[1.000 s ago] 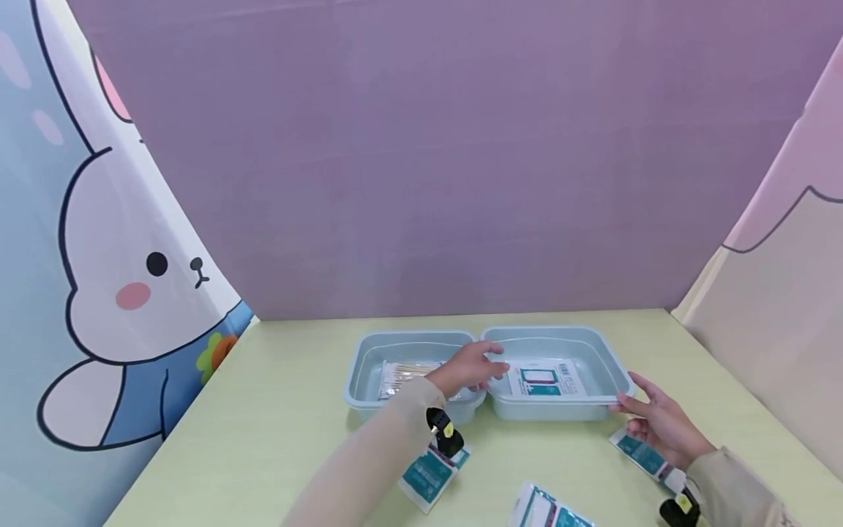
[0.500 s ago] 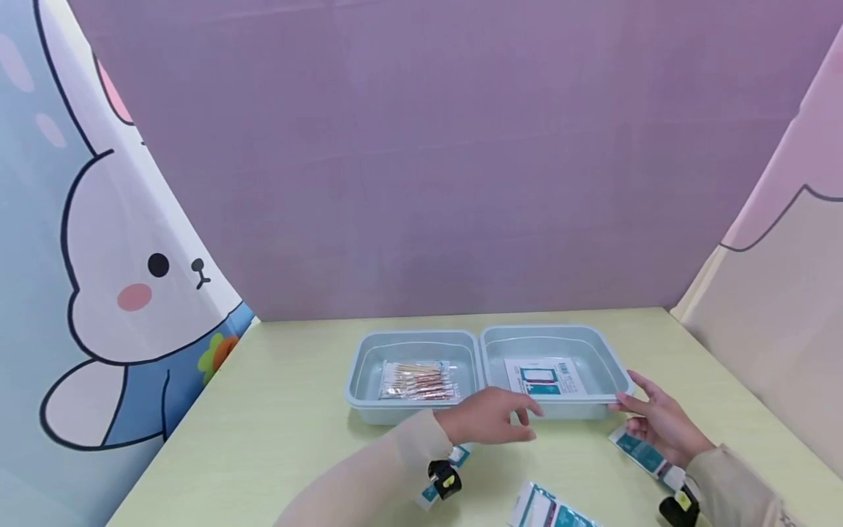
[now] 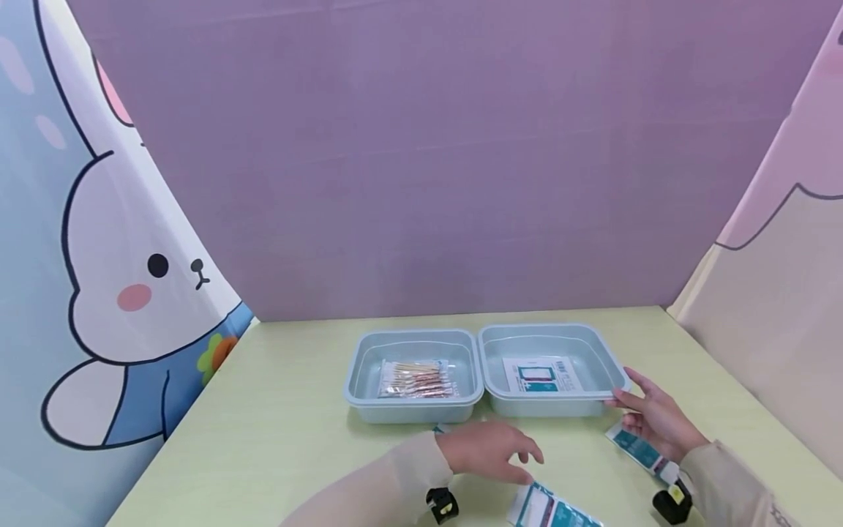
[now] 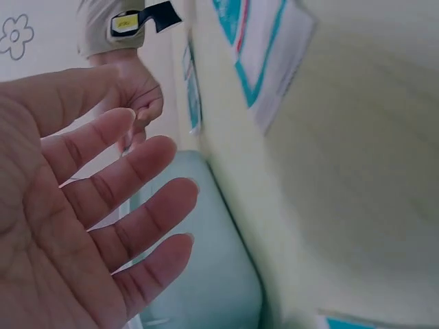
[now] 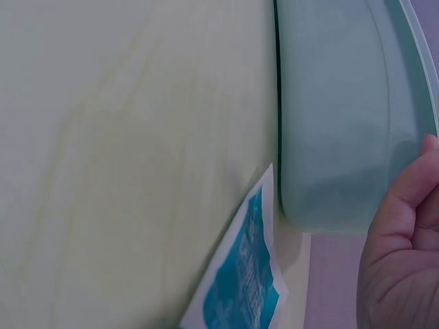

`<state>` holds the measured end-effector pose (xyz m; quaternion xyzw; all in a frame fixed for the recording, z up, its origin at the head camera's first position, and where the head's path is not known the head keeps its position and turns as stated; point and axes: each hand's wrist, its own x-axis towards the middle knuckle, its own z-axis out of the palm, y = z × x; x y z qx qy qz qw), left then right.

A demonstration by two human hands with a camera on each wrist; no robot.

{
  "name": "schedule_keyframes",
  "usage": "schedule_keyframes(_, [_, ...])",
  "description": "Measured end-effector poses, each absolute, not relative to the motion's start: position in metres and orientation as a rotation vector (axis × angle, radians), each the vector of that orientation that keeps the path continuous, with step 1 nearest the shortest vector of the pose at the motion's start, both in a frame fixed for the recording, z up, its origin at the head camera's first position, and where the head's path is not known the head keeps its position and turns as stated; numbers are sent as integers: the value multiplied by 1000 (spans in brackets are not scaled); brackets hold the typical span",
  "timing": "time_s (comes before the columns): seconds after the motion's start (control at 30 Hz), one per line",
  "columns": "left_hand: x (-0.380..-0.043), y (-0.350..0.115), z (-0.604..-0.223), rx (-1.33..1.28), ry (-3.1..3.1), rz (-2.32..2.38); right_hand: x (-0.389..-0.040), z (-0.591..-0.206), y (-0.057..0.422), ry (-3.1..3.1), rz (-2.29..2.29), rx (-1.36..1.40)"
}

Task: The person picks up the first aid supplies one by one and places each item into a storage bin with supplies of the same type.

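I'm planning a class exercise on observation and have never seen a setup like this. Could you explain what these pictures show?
There is no machine here: a person works with two bare hands, wearing one camera on the head and one on each wrist. The wide picture is from the head; the two close ones are from the wrists.

On the table stand two pale blue trays side by side. The left tray holds a clear pack of thin sticks; the right tray holds a white-and-teal package. Similar packets lie in front, including a near packet and a side packet.

The right hand grips the right tray's near corner. The left hand is open, holding nothing, close to the near packet.
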<state>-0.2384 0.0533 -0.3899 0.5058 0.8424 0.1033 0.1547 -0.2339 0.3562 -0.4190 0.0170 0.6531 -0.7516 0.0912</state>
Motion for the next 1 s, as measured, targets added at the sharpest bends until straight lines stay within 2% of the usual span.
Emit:
schedule_keyframes(0.17, [-234, 55, -395, 1390, 2422, 250, -235, -416, 356, 1951, -2221, 85])
schedule_keyframes(0.4, [-229, 58, -405, 1472, 2480, 5, -235, -413, 355, 1975, -2199, 112])
schedule_keyframes(1.0, [-228, 55, -416, 1631, 2412, -163, -233, -415, 355, 2014, -2167, 94])
